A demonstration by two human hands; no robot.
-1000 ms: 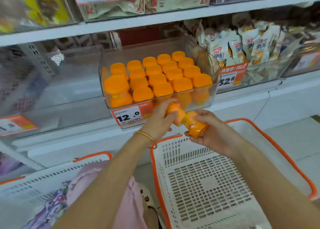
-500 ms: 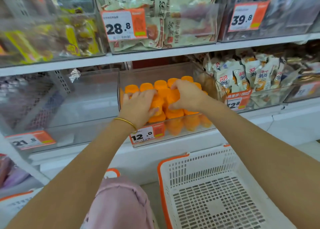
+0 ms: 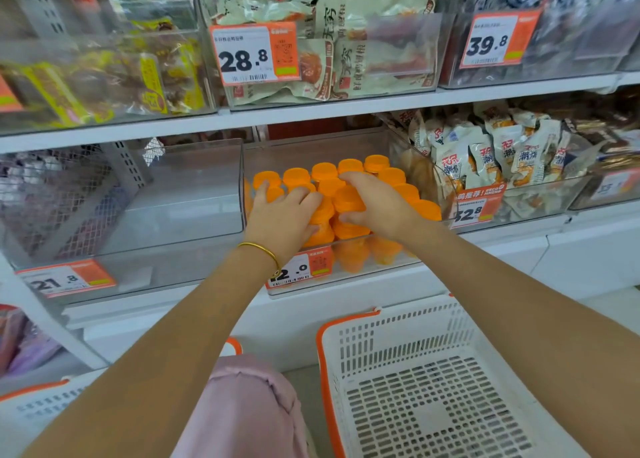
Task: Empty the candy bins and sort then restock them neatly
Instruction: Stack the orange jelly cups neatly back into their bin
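A clear bin (image 3: 311,144) on the middle shelf holds several rows of orange-capped candy jars (image 3: 375,163); its front carries a 12.0 price tag (image 3: 300,267). Both my hands are inside it, near the front. My left hand (image 3: 282,215) has its fingers spread over the caps and its thumb under an orange jar (image 3: 322,217), which it grips. To its right, my right hand (image 3: 379,204) holds another jar (image 3: 348,199) between fingers on top and thumb below. The two held jars touch each other and lie on the standing rows.
An empty clear bin (image 3: 173,187) tagged 21.8 stands to the left. Below my right arm sits an empty white basket with an orange rim (image 3: 323,353); part of another basket (image 3: 34,405) shows at lower left. Snack-packet bins (image 3: 502,152) fill the right and the upper shelf.
Both hands have lifted an orange jar each from above the white basket into the bin. Over the last half second they have settled lower and nearer the front rows.
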